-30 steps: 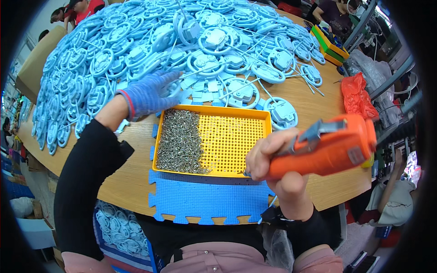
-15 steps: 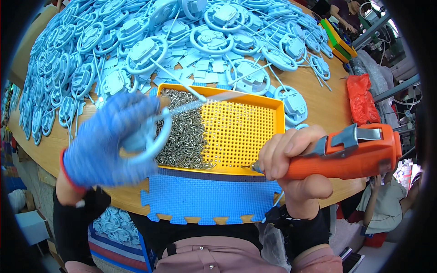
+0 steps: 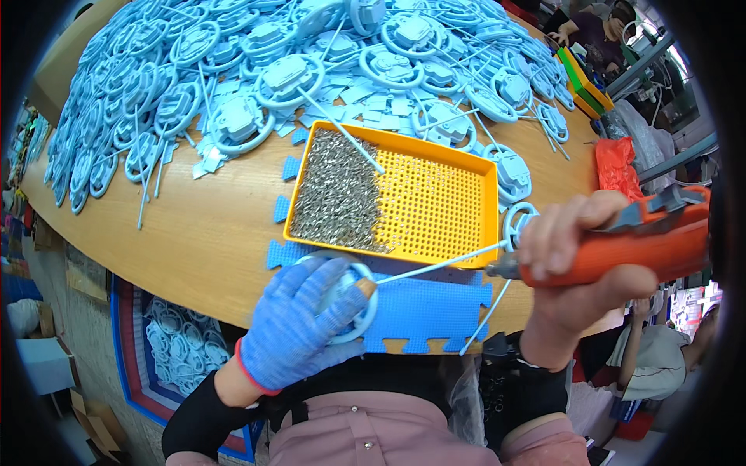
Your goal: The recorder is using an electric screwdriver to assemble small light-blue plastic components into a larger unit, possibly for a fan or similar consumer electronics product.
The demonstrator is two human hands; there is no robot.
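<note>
My left hand point(image 3: 299, 322), in a blue knitted glove with a red cuff, grips a light-blue plastic ring-shaped part point(image 3: 370, 314) over the blue foam mat point(image 3: 431, 311). The glove hides much of the ring. A thin rod sticks out of it to the right, along the front of the yellow tray point(image 3: 488, 198). My bare right hand point(image 3: 571, 272) is wrapped around an orange electric screwdriver point(image 3: 622, 256), its tip pointing left beside the tray's near right corner. Small metal screws point(image 3: 334, 194) heap in the tray's left half; its right half shows a perforated grid.
A large pile of similar light-blue parts point(image 3: 284, 78) covers the far table. More fill a blue-edged box point(image 3: 183, 334) below at left. A red plastic bag point(image 3: 616, 167) and stacked coloured trays point(image 3: 579, 81) lie at the right. Other people are at the right edge.
My left hand has moved down and right with the ring-shaped part, from the tray's left side onto the mat. The screwdriver has shifted right, away from the tray.
</note>
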